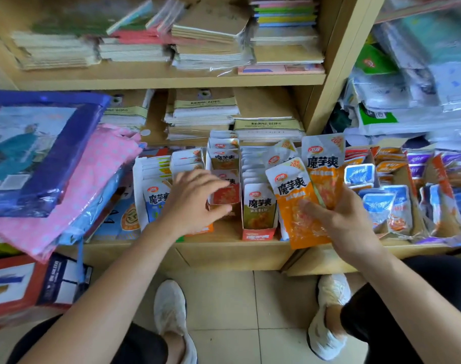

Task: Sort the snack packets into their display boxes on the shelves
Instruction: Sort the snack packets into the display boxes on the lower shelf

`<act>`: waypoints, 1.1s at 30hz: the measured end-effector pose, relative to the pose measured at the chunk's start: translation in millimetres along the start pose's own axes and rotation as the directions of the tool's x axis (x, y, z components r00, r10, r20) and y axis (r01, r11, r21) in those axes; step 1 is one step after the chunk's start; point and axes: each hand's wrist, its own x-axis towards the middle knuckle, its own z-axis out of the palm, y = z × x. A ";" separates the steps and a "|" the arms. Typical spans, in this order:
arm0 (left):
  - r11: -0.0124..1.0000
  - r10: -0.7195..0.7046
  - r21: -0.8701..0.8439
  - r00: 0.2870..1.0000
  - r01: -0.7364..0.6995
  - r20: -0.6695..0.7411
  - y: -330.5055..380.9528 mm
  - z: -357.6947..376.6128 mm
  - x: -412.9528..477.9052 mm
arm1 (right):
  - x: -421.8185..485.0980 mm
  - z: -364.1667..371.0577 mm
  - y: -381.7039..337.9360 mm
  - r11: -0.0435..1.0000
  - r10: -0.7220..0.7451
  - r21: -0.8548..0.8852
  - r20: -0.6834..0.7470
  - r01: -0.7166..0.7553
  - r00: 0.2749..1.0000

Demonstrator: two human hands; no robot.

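We see the right hand (347, 224) curled round a fan of orange packets (300, 206), with the thumb across their fronts. It holds them up just in front of the shelf (224, 248) edge. The left hand (195, 200) reaches in with its fingers spread and relaxed, and we see nothing held in it. It lies over the row of narrow display boxes (258, 236), the thumb just beside a red packet (225, 194) standing in one of them. We cannot tell whether the fingers press on the packets below. Left of that hand a blue packet (157, 203) stands at the front of a white box. Between the two hands a green packet (258, 208) fronts the box with the red base. To the right of the orange fan, blue and white packets (379, 206) lie loose in a cardboard tray (404, 179), with purple ones (418, 158) further along. Behind the boxes we see stacks of notebooks (205, 111) on the same shelf and the one above. At the left a pink dotted bag (92, 174) hangs over the shelf edge. Below, two white shoes (171, 311) rest on the tiled floor (224, 298).
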 end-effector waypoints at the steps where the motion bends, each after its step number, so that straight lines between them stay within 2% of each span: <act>1: 0.998 0.023 0.059 0.997 -0.027 0.070 -2.3 4.7 -4.6 | 0.1 1.3 0.9 1.000 -0.003 -0.001 0.006 0.003 1.000; 3: 0.994 0.062 0.088 0.994 -0.070 0.086 0.3 16.8 -15.0 | -2.1 3.2 3.5 1.000 -0.012 0.015 0.012 0.011 1.000; 9: 0.992 0.121 -0.027 0.993 -0.120 0.016 17.2 30.2 -46.1 | -11.0 0.7 6.9 0.999 -0.045 0.028 -0.011 0.045 0.999; 11: 0.993 0.051 -0.099 0.992 -0.062 -0.111 27.3 27.5 -60.5 | -15.2 4.4 7.2 0.997 -0.056 0.045 -0.018 0.057 0.998; 12: 0.979 -0.033 -0.203 0.980 -0.008 -0.199 36.1 23.4 -67.3 | -17.8 8.0 7.5 0.997 -0.053 0.059 -0.021 0.054 0.998; 13: 0.933 -0.149 -0.357 0.957 0.052 -0.250 46.9 18.6 -73.3 | -20.1 12.5 8.3 0.996 -0.048 0.071 -0.021 0.050 0.999; 14: 0.837 -0.277 -0.535 0.932 0.114 -0.235 57.9 14.0 -78.8 | -22.4 17.7 8.8 0.996 -0.043 0.079 -0.015 0.044 0.999; 16: 0.541 -0.454 -0.806 0.890 0.241 -0.038 77.5 6.3 -85.9 | -25.9 29.5 10.4 0.998 -0.042 0.055 0.001 0.042 0.999; 18: 0.287 -0.509 -0.906 0.851 0.312 0.132 90.1 2.4 -87.9 | -29.4 43.1 11.3 0.998 -0.056 0.004 0.005 0.056 0.998; 20: 0.111 -0.538 -0.943 0.817 0.313 0.207 97.9 4.5 -88.2 | -34.0 57.5 14.1 0.998 -0.061 -0.010 0.020 0.061 0.998; 21: 0.056 -0.550 -0.951 0.804 0.304 0.225 100.5 5.9 -88.6 | -36.5 64.5 16.7 0.999 -0.052 -0.005 0.034 0.052 0.998; 22: 0.044 -0.567 -0.956 0.795 0.289 0.215 100.5 8.1 -89.7 | -39.0 70.9 20.1 0.999 -0.039 0.002 0.049 0.039 0.998; 25: 0.100 -0.624 -0.958 0.767 0.269 0.150 87.4 13.5 -97.1 | -45.2 87.2 28.4 1.000 -0.026 -0.002 0.080 0.027 0.996; 28: 0.097 -0.626 -0.948 0.759 0.304 0.179 73.2 5.1 -104.6 | -48.7 97.8 30.4 0.999 0.001 0.046 0.113 -0.006 0.994; 30: 0.052 -0.648 -0.949 0.734 0.312 0.206 64.5 0.5 -108.1 | -48.2 102.5 28.7 0.997 0.013 0.073 0.135 -0.023 0.991; 33: -0.009 -0.691 -0.952 0.686 0.307 0.227 49.7 -5.2 -110.6 | -41.9 107.5 26.3 1.000 -0.016 -0.009 0.129 0.018 0.991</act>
